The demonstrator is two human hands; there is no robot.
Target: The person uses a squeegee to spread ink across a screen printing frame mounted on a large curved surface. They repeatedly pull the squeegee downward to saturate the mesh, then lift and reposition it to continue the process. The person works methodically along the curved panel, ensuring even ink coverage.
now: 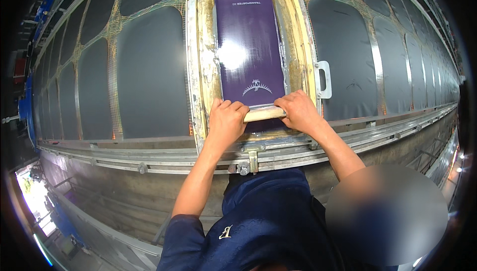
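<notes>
Both my hands grip one squeegee (264,114) that lies crosswise near the close end of a screen printing frame. My left hand (227,120) is closed around its left end, and my right hand (298,111) around its right end. The screen printing frame (192,62) has a pale, stained rim with yellowish tape along its inner edges. Within it, the purple screen window (248,37) looks wet and glossy, with a pale crest-like design just beyond the squeegee. The squeegee's lower edge is hidden by its handle and my fingers.
Dark grey panels (149,77) with stained strips between them stretch away on both sides under the frame. A white loop handle (325,79) sticks out from the frame's right side. Metal rails (164,160) run along the near edge, with a clamp-like bracket (253,160) below the frame.
</notes>
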